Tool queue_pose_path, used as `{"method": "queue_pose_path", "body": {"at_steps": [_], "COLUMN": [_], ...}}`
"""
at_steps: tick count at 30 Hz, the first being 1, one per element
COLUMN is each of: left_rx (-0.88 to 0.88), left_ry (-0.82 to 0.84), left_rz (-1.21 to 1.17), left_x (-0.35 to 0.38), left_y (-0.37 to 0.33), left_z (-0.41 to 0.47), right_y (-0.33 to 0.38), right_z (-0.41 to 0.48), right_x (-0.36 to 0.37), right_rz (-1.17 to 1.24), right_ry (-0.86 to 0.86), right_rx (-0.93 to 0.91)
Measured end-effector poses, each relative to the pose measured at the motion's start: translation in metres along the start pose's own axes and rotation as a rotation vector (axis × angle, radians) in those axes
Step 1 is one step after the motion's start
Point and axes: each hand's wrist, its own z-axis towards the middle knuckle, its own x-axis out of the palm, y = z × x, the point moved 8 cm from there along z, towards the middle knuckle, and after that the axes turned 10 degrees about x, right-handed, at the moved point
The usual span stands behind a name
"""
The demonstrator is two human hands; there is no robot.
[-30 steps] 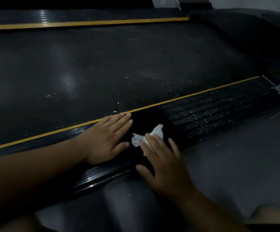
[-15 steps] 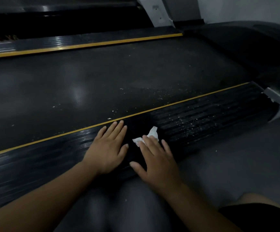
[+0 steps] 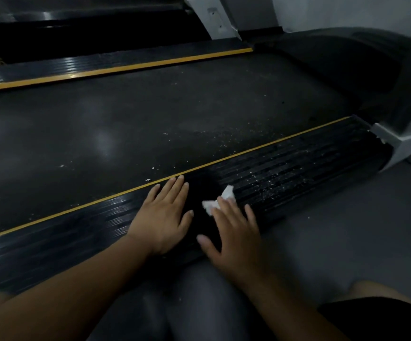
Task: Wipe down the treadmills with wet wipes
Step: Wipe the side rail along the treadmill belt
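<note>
R hand (image 3: pixel 234 230) slid wipe (image 3: pixel 227 193) right along side rail (image 3: pixel 52 233), flat fingers pressing it, L hand (image 3: pixel 165 217) flat beside; dust (image 3: pixel 273 175) ahead still uncleaned.

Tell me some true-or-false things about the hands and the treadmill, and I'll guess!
1. The right hand presses a white wipe onto the ribbed side rail. True.
2. The left hand holds a spray bottle. False: it lies flat on the side rail, holding nothing.
3. White specks dot the side rail to the right of the wipe. True.
4. The stripe beside the belt is red. False: it is yellow.
</note>
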Motion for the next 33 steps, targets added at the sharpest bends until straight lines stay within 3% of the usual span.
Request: {"method": "queue_pose_path", "body": {"at_steps": [3, 6, 8, 13, 18, 23, 28, 33], "left_rx": [0.004, 0.005, 0.012, 0.019, 0.032, 0.029, 0.029, 0.033], "left_ry": [-0.003, -0.012, -0.014, -0.029, -0.046, -0.046, -0.057, -0.077], "left_rz": [0.01, 0.006, 0.009, -0.021, -0.022, -0.018, -0.019, -0.037], "left_x": [-0.001, -0.002, -0.001, -0.001, 0.001, -0.001, -0.001, 0.001], "left_y": [-0.002, -0.003, -0.004, -0.004, -0.002, -0.004, -0.004, -0.003], "left_z": [0.003, 0.006, 0.007, 0.008, 0.009, 0.01, 0.01, 0.011], "right_y": [-0.006, -0.029, -0.019, -0.01, -0.023, -0.015, -0.024, -0.015], "right_z": [-0.019, 0.006, 0.018, -0.013, 0.03, -0.01, 0.035, 0.007], "right_x": [-0.002, -0.011, -0.006, -0.003, -0.005, -0.005, -0.006, -0.003], "right_rz": [-0.04, -0.114, -0.098, -0.098, -0.16, -0.146, -0.157, -0.142], "right_ry": [-0.035, -0.074, -0.007, 0.015, 0.038, 0.063, 0.106, 0.135], "right_rx": [-0.126, 0.014, 0.075, -0.107, 0.102, -0.118, 0.124, -0.059]}}
